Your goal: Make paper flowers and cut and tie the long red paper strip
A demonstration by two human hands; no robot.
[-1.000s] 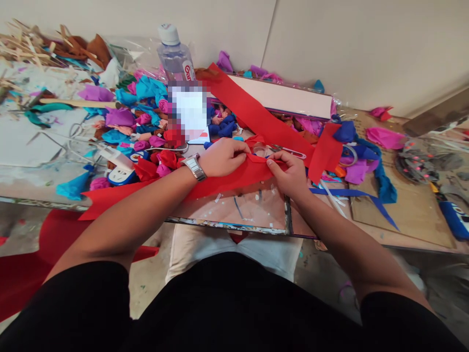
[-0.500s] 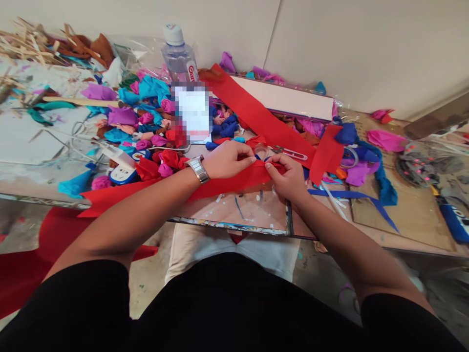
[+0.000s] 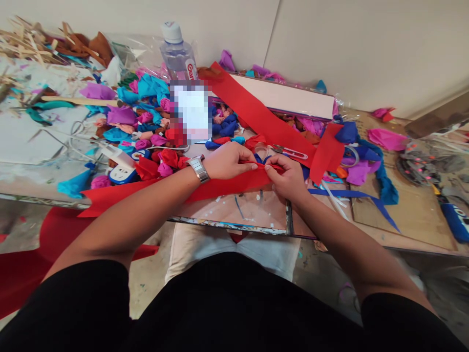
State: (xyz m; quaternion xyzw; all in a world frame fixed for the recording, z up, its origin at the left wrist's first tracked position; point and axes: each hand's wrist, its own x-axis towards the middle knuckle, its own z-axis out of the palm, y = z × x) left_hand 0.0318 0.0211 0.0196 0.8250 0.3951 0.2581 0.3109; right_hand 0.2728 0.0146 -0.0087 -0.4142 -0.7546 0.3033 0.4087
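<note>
Pinching fingers (image 3: 247, 167): left hand (image 3: 227, 160), right hand (image 3: 288, 175), both nipping the red strip (image 3: 216, 189)!
Counter (image 3: 252, 212): strip lies near front edge.
Strip: small gathers, even tension best.

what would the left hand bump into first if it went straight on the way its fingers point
The left hand would probably meet the right hand first, which pinches the same red strip just ahead, though depth is hard to judge.
</note>
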